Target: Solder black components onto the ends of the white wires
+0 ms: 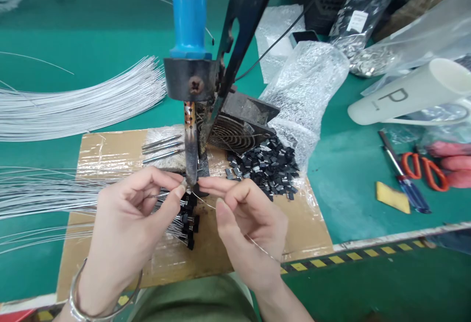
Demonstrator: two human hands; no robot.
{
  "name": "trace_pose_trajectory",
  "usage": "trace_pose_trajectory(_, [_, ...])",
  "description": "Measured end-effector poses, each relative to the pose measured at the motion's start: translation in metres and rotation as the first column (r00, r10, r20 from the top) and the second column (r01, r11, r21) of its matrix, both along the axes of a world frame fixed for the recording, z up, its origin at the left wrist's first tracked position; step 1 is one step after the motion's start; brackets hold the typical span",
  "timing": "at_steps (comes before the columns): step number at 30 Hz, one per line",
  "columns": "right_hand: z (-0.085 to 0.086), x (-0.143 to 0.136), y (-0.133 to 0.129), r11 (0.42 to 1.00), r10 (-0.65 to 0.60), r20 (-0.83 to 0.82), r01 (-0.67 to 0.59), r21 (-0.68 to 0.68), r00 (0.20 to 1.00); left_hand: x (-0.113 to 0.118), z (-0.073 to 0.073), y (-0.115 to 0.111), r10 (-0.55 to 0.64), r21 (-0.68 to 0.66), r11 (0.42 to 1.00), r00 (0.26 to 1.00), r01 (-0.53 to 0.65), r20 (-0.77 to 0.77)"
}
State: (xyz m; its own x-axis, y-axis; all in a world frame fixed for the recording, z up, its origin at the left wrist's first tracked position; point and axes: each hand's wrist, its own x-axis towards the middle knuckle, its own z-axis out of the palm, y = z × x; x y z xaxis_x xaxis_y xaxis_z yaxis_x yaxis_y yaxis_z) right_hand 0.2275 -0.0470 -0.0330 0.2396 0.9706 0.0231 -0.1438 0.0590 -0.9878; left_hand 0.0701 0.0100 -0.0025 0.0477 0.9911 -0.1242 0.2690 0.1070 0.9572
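My left hand [136, 214] is closed in a pinch, with a thin wire between thumb and forefinger; its end by the iron's tip is too small to make out. Across from it, my right hand [253, 228] grips a thin strand of solder wire [204, 201], which trails out behind the palm. The hot end of a blue-handled soldering iron [189, 22], clamped pointing down in a black stand [239, 22], meets the work between both sets of fingertips. Below the left fingers lie wires with black connectors [189, 226] on their ends.
Loose black connectors [268, 165] are heaped on the cardboard [305, 224], beside a small fan [235, 133]. Metal rods [162, 150] lie behind my left hand. A bundle of white wires [73, 111] is at left. Bubble wrap [309, 86], a white cup [408, 93], scissors [434, 174] and a screwdriver [412, 192] are at right.
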Motion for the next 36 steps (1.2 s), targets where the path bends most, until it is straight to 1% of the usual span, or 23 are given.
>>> trace_pose_trajectory(5, [-0.0011,-0.0003,0.0005,0.999,-0.032,0.007,0.032,0.018,0.999,-0.0006,0.0003,-0.0016,-0.012,-0.008,1.0,1.0,0.012,-0.006])
trace_pose_trajectory(12, [-0.0003,-0.0004,-0.0008,1.0,-0.005,0.007,0.005,0.015,1.0,-0.003,0.0008,-0.0039,-0.019,-0.048,0.999,0.999,0.016,-0.049])
trace_pose_trajectory(16, [-0.0017,-0.001,-0.0023,1.0,-0.01,0.015,0.01,0.006,1.0,-0.0021,-0.0013,-0.0018,-0.014,-0.037,0.999,0.998,0.012,-0.064])
trace_pose_trajectory(22, [-0.0026,-0.0016,-0.0045,1.0,-0.006,0.038,0.005,0.027,0.999,-0.002,-0.0006,-0.0033,-0.01,-0.032,0.999,0.996,0.007,-0.086])
trace_pose_trajectory(27, [-0.0018,-0.0032,-0.003,0.999,-0.035,0.048,0.035,0.019,0.998,-0.0029,0.0002,-0.0043,0.002,-0.021,1.0,0.994,-0.004,-0.11])
trace_pose_trajectory(36, [-0.0011,-0.003,-0.0046,1.0,-0.022,0.058,0.022,0.014,0.998,-0.0007,0.001,-0.0033,0.011,-0.03,0.999,0.995,-0.014,-0.1])
